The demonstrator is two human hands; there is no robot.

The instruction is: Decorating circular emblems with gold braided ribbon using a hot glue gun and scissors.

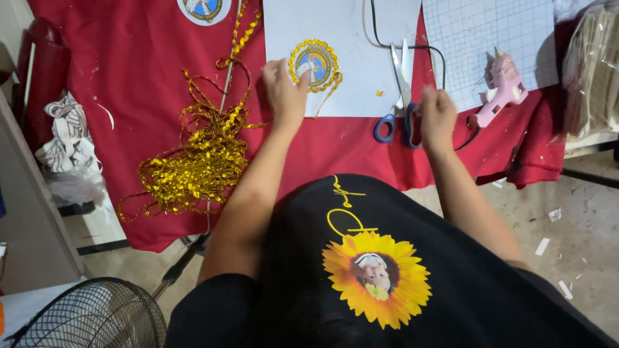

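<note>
A tangle of gold trim (193, 154) sprawls at centre left on the red cloth (129, 77); just right, the left hand (285, 91) presses fingertips on a round gold-edged emblem (314, 64), top centre on white paper (361, 77). Further right, scissors (401, 90) lie blades-up, handles just beside the loosely curled, empty right hand (437, 117). A pink glue gun (500, 93) rests beyond, near the table's edge.
</note>
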